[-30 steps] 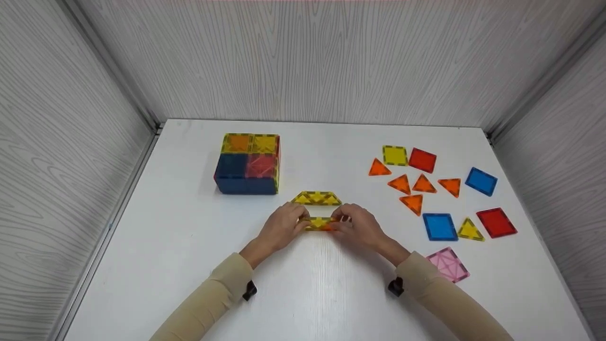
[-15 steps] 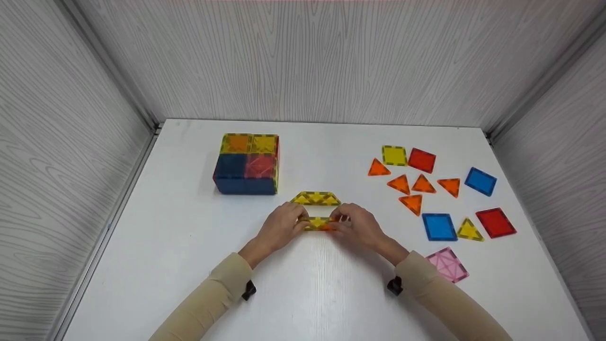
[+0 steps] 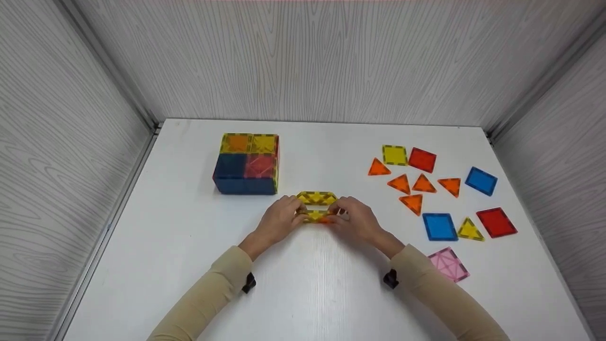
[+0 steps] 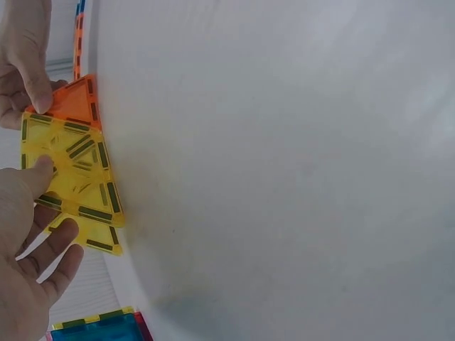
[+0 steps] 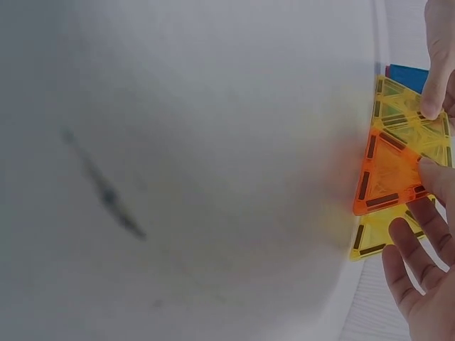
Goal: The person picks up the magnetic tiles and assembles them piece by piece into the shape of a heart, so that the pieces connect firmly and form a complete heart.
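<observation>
My left hand [image 3: 278, 220] pinches the yellow magnetic tile [image 4: 75, 167], its thumb pressed on the near face. An orange triangular magnetic tile [image 5: 387, 174] stands beside it, edge to edge, pinched by my right hand [image 3: 357, 221]. These tiles form an upright front row across the table's middle. Just behind stands a yellow trapezoid-shaped row of tiles [image 3: 316, 198], with a narrow gap between the two rows in the head view. Fingers of both hands reach behind the front row. The outer ends of the rows are partly hidden by the hands.
A box of coloured magnetic tiles [image 3: 246, 166] stands at the back left. On the right lie several loose tiles, among them orange triangles [image 3: 412, 204], a blue square [image 3: 440, 227], a red square [image 3: 496, 222] and a pink square [image 3: 449, 264]. Panels wall the table's back and sides.
Both hands have moved forward, away from the person, carrying the front row with them. The gap to the yellow row behind has narrowed. The box and loose tiles have stayed put.
</observation>
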`<state>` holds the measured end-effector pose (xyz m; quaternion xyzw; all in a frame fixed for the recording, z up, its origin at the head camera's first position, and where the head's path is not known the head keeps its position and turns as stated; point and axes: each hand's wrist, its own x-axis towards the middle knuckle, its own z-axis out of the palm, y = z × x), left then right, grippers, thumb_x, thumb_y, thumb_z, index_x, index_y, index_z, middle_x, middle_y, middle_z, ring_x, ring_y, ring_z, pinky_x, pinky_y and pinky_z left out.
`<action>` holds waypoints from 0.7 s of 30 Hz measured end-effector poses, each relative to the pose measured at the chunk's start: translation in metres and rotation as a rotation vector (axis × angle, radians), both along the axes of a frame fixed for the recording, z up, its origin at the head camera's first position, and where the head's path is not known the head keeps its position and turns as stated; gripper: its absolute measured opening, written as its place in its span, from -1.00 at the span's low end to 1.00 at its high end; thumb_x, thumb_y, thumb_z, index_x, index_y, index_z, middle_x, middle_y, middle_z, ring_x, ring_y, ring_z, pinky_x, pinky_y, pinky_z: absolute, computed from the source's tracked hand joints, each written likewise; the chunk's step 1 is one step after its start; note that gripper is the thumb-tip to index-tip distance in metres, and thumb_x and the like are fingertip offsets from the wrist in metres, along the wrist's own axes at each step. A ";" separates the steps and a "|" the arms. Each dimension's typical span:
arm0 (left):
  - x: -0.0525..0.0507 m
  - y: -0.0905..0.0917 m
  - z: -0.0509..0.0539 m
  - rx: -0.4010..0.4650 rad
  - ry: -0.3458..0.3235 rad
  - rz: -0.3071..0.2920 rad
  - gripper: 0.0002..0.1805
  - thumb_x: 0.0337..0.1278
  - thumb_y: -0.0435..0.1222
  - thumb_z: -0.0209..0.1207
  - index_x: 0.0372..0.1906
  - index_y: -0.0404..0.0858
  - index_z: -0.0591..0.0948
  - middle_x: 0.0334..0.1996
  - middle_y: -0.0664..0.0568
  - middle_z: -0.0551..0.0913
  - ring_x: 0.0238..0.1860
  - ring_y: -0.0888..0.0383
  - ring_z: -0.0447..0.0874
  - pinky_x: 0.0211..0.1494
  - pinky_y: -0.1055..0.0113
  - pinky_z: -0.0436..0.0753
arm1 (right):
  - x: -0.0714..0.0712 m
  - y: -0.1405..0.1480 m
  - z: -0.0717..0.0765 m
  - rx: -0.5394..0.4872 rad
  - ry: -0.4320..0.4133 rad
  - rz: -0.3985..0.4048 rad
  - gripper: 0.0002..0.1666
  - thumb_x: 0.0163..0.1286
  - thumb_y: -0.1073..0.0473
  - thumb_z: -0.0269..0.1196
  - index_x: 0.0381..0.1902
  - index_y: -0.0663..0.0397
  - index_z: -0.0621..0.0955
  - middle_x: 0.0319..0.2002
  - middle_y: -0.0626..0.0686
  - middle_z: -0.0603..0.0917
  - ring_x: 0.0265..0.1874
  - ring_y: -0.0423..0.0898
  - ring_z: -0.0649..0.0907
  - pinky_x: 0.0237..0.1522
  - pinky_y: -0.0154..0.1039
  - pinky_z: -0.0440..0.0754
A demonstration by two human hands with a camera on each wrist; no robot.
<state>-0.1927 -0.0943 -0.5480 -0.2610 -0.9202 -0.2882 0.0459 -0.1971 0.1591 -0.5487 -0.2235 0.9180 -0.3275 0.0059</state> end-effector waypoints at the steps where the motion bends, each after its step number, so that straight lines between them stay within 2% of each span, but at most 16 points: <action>1: -0.001 0.000 0.000 -0.002 -0.003 0.003 -0.81 0.37 -0.20 0.36 -0.10 -0.22 0.65 -0.17 -0.01 0.72 -0.18 0.04 0.61 -0.04 0.14 0.66 | 0.000 0.000 0.000 0.002 0.000 -0.002 -0.84 0.38 0.15 0.46 -0.11 -0.01 0.74 -0.17 0.04 0.77 -0.15 0.00 0.72 -0.05 -0.06 0.74; 8: -0.002 -0.001 0.001 -0.002 -0.033 0.006 -0.78 0.37 -0.19 0.36 -0.08 -0.25 0.65 -0.14 -0.05 0.73 -0.15 0.00 0.63 -0.02 0.07 0.68 | -0.002 0.002 0.000 -0.009 -0.008 0.008 -0.83 0.38 0.15 0.47 -0.11 -0.01 0.73 -0.16 0.04 0.77 -0.16 -0.02 0.71 -0.06 -0.09 0.72; 12: 0.000 -0.004 -0.002 -0.020 -0.031 0.010 -0.74 0.37 -0.16 0.37 -0.07 -0.25 0.63 -0.14 -0.07 0.72 -0.14 -0.03 0.64 0.00 0.06 0.68 | -0.003 0.009 0.002 -0.024 -0.023 0.017 -0.76 0.38 0.07 0.48 -0.05 -0.04 0.74 -0.13 0.01 0.77 -0.14 -0.03 0.71 -0.02 -0.07 0.73; 17: 0.003 -0.010 -0.007 -0.046 -0.027 0.021 -0.74 0.35 -0.17 0.38 -0.07 -0.25 0.63 -0.18 -0.07 0.71 -0.17 -0.01 0.62 -0.03 0.08 0.65 | -0.005 0.036 0.006 0.007 -0.065 -0.007 -0.59 0.41 -0.05 0.44 0.12 -0.02 0.73 -0.03 0.03 0.76 -0.03 0.02 0.70 0.06 0.00 0.72; 21: 0.003 -0.015 -0.010 -0.059 -0.022 0.026 -0.78 0.34 -0.21 0.39 -0.10 -0.24 0.66 -0.23 -0.05 0.70 -0.21 0.02 0.60 -0.07 0.11 0.63 | -0.009 0.071 0.008 0.085 -0.053 -0.059 -0.54 0.44 -0.06 0.41 0.19 0.02 0.71 0.08 0.09 0.73 0.04 0.09 0.68 0.09 0.07 0.72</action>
